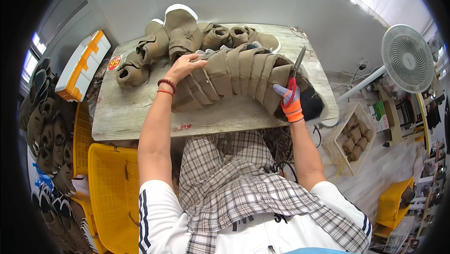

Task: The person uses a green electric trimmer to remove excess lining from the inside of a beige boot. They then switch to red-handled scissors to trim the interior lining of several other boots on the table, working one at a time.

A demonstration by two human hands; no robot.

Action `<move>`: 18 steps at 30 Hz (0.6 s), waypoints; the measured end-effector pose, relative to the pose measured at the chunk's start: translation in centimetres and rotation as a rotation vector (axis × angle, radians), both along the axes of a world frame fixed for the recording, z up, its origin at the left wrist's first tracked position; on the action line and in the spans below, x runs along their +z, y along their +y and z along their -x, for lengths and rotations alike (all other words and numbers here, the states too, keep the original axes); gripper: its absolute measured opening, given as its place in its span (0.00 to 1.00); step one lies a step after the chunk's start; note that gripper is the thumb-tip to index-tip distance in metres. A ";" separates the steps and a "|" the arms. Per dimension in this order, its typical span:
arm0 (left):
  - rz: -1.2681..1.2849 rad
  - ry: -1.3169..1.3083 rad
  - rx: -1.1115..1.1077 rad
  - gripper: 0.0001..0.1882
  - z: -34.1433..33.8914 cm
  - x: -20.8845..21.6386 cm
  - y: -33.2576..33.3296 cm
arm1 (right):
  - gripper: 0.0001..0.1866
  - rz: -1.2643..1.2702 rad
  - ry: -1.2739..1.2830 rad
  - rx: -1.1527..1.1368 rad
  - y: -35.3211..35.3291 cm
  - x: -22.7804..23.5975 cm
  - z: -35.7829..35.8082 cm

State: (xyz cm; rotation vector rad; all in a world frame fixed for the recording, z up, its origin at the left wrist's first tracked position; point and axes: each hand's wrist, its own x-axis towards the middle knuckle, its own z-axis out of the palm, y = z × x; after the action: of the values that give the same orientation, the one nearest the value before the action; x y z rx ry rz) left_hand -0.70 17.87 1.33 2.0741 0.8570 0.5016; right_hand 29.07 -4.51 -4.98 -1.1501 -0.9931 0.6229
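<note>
A long row of brown shoe uppers (234,73), nested one into another, arches across the pale wood-grain table (126,127). My left hand (185,68) grips its left end, fingers bent over the top edge. At the right end, my right hand (291,101), in an orange and grey glove, presses against the last upper. Closed in that same hand is a pair of red-handled scissors (291,90), blades pointing up and away from me. The dark, fuzzy-lined opening of the end upper faces right.
Several brown shoes (183,33) with straps, some white-soled, stand along the table's back. A yellow basket (112,197) is at left, beside stacked shoes (47,132). On the right are a white fan (408,59), a cream crate (333,144) with brown pieces, and another yellow basket (391,204).
</note>
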 end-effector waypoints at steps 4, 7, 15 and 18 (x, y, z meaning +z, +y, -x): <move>0.118 -0.082 -0.059 0.23 0.5 -0.8 1.5 | 0.08 -0.191 -0.585 0.024 3.4 -4.7 -5.2; 0.089 -0.087 -0.035 0.21 1.0 -0.7 0.9 | 0.07 -0.088 -0.480 0.054 5.0 -3.4 -4.5; 0.009 -0.101 -0.098 0.30 1.1 -1.3 1.2 | 0.10 -0.268 -1.189 -0.223 -2.8 -0.7 -7.6; 0.062 -0.095 -0.110 0.29 0.7 -1.2 1.3 | 0.23 0.096 -0.155 0.084 -5.1 5.1 -4.9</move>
State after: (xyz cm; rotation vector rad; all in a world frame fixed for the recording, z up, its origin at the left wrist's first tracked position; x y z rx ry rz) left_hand -1.37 19.16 0.11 2.0117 0.6905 0.5041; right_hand 33.96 -9.56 0.12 -1.2608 -1.1586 0.6611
